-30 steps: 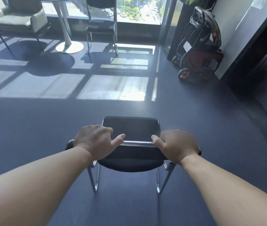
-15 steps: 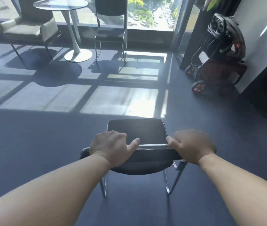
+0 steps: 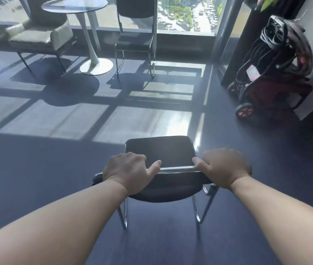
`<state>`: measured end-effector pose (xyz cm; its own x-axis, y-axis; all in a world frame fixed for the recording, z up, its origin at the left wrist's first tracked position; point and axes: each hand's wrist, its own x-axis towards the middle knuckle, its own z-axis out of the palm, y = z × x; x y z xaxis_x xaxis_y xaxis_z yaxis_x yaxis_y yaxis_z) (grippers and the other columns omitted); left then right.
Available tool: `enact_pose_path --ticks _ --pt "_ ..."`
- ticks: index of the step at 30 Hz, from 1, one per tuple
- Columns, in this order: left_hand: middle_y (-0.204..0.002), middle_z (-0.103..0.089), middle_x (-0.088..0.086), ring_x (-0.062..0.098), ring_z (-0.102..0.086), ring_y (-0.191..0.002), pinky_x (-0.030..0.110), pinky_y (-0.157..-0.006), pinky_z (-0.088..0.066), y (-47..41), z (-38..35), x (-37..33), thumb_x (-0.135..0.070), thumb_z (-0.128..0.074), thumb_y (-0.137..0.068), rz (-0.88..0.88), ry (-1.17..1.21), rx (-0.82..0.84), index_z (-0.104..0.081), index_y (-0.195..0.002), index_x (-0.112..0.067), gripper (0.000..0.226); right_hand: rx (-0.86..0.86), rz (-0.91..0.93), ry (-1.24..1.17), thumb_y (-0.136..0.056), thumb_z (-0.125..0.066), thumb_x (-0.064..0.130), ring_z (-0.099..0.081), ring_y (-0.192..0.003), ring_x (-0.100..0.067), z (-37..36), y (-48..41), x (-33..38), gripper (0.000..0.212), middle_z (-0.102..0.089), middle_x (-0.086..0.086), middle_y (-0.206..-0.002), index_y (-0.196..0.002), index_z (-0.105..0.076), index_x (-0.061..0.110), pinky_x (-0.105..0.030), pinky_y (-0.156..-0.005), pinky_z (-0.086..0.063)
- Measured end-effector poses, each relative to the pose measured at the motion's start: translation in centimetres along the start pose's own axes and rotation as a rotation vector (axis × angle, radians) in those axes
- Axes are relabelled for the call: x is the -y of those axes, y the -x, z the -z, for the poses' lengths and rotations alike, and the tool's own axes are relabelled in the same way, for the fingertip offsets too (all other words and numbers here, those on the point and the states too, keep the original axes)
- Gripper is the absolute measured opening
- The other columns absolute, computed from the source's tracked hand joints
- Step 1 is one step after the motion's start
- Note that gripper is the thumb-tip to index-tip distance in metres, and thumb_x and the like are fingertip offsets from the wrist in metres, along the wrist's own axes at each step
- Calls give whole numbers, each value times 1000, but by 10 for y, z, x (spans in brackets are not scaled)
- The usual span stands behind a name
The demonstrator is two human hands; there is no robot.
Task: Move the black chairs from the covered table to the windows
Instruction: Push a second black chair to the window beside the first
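Note:
A black chair [image 3: 161, 152] with a chrome frame is right in front of me, seen from behind and above. My left hand [image 3: 127, 171] grips the left end of its backrest top rail and my right hand [image 3: 222, 167] grips the right end. Its chrome legs show below the backrest, over the dark floor; I cannot tell whether they touch it. A second black chair [image 3: 135, 41] stands upright by the windows [image 3: 182, 14] at the far side of the room.
A round glass table [image 3: 79, 6] on a white pedestal stands left of the far chair, with a grey armchair [image 3: 37, 37] beyond it. A red wheeled cart [image 3: 270, 73] loaded with cables stands against the right wall. Sunlit floor lies between me and the windows.
The view has advanced toward the windows: the far chair, table and cart appear larger and lower in frame. Both hands keep the same grip on the chair's backrest.

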<state>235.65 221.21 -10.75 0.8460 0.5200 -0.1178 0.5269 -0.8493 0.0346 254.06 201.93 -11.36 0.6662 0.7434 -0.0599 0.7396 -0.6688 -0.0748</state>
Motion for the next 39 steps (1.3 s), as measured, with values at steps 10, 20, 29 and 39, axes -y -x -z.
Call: enact_pose_path --ticks 10,20,29,39 --pt "-70 -58 -3 24 -57 -73 35 -67 -40 -129 14 16 -74 -21 -92 -30 -5 -34 -59 -72 -22 67 -50 -1 -27 -77 -21 73 -54 -75 -27 8 -117 -20 61 -57 6 -68 -64 -56 25 -35 -66 -34" --pt "-68 -56 -6 21 -54 -69 34 -62 -37 -281 33 64 -75 -23 -91 -140 -16 -37 -54 -71 -24 63 -10 -92 -4 -91 -31 70 -56 -77 -26 14 -240 -13 60 -60 4 -72 -75 -64 23 -34 -67 -36" --pt "-67 -56 -5 23 -55 -68 34 -61 -36 -381 45 63 -74 -21 -91 -199 -16 -56 -57 -72 -23 66 -7 -146 16 -87 -26 74 -53 -76 -26 24 -334 -40 63 -55 5 -70 -75 -63 25 -34 -66 -35" --pt "-69 -58 -2 25 -54 -69 35 -63 -38 -509 59 50 -74 -21 -91 -182 -17 -76 -56 -70 -20 68 -26 -145 34 -88 -29 74 -51 -75 -28 32 -460 -91 61 -53 3 -69 -68 -58 24 -35 -67 -35"
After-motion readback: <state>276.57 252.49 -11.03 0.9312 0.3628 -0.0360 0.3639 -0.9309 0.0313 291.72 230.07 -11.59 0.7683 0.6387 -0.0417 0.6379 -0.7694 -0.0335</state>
